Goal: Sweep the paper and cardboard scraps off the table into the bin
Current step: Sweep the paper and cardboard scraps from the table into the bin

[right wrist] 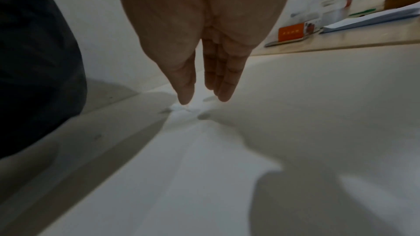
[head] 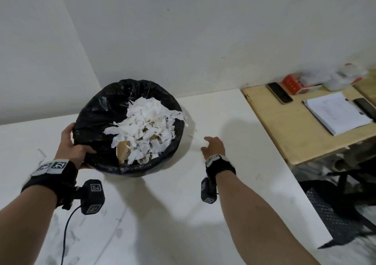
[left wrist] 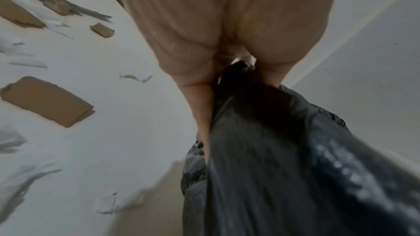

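A round bin (head: pixel 105 106) lined with a black bag is tilted towards me over the white table (head: pixel 234 183). Torn white paper and brown cardboard scraps (head: pixel 142 130) fill it. My left hand (head: pixel 71 144) grips the bin's near-left rim, thumb inside; the left wrist view shows the fingers (left wrist: pixel 200 107) curled on the black bag (left wrist: pixel 272 150). My right hand (head: pixel 213 146) hovers right of the bin, fingers (right wrist: pixel 218 76) straight, over a small white paper scrap (right wrist: pixel 184 109). More cardboard pieces (left wrist: pixel 47 100) and paper bits (left wrist: pixel 136 77) lie on the table left of the bin.
A wooden table (head: pixel 295 126) adjoins on the right with a phone (head: pixel 279 92), a stack of paper (head: pixel 335 112), an orange box (head: pixel 293 84) and clutter. A black chair (head: pixel 333 209) stands below it. White walls (head: pixel 183 30) close the corner behind.
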The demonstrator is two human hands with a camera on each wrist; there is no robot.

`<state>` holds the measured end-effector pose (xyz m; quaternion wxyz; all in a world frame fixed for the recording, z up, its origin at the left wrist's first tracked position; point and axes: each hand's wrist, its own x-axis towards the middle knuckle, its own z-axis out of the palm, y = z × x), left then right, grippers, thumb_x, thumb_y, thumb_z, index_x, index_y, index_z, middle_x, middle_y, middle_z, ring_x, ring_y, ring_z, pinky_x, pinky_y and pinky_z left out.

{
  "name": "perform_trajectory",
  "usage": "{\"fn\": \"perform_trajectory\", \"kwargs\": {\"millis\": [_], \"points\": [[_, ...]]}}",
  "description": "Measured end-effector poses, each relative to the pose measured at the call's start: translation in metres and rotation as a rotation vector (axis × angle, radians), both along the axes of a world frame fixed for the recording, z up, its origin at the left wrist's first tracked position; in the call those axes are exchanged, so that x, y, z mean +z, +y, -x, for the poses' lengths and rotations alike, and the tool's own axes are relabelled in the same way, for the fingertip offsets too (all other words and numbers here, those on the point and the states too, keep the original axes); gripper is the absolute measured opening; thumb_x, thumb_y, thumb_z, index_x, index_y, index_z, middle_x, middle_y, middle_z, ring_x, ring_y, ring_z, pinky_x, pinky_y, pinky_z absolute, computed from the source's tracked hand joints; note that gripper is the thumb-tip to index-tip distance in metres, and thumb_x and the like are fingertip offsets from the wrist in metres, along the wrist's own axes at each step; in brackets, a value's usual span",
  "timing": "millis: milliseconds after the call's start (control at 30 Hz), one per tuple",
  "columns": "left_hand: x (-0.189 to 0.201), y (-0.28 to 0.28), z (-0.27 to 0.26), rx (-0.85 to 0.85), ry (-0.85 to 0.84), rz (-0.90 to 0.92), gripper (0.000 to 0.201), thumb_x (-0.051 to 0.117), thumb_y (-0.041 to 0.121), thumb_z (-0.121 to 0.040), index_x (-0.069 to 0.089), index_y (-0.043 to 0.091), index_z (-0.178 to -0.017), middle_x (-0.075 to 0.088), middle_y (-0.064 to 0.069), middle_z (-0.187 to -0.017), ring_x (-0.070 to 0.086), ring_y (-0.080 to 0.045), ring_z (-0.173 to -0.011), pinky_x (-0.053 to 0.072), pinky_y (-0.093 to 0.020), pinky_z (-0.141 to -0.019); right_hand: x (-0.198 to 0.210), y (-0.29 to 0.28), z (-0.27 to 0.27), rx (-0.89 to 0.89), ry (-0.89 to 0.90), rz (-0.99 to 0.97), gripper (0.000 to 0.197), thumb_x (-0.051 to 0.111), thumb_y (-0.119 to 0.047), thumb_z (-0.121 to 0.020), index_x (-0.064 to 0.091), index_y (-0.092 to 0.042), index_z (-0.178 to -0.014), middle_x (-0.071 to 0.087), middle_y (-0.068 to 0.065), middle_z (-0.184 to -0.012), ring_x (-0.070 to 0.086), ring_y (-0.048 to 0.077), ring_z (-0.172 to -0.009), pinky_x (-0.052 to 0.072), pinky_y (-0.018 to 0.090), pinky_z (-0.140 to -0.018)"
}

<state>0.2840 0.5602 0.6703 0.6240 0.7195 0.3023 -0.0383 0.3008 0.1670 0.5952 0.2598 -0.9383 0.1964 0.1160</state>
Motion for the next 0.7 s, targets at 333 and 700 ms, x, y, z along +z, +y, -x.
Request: {"fn": "perform_trajectory", "kwargs": {"millis": [333,700], "points": [[0.003,0.003,-0.008,0.053,0.015,-0.027,0.092,0.050,-0.023,-0.076,0.040,0.049,-0.133,0.058,-0.014,-0.122,0.059,-0.030,-0.076,0.055,-0.039,-0.050,-0.022,0.017,-0.040,0.205,0.004,0.027,0.049,0.057,-0.010,-0.091,0.046,-0.015,-0.139,0.044,0.012,-0.136,0.045,0.028,-0.127,0.040,0.036,-0.104],[0.003,0.005,0.002,0.076,0.034,-0.006,0.094,0.049,-0.022,-0.078,0.035,0.044,-0.143,0.057,-0.013,-0.124,0.059,-0.033,-0.079,0.055,-0.040,-0.040,-0.010,0.033,-0.037,0.191,0.018,0.017,0.029,0.051,0.004,-0.083,0.074,-0.007,-0.098,0.071,0.014,-0.104,0.064,0.030,-0.102,0.053,0.029,-0.085]]}}
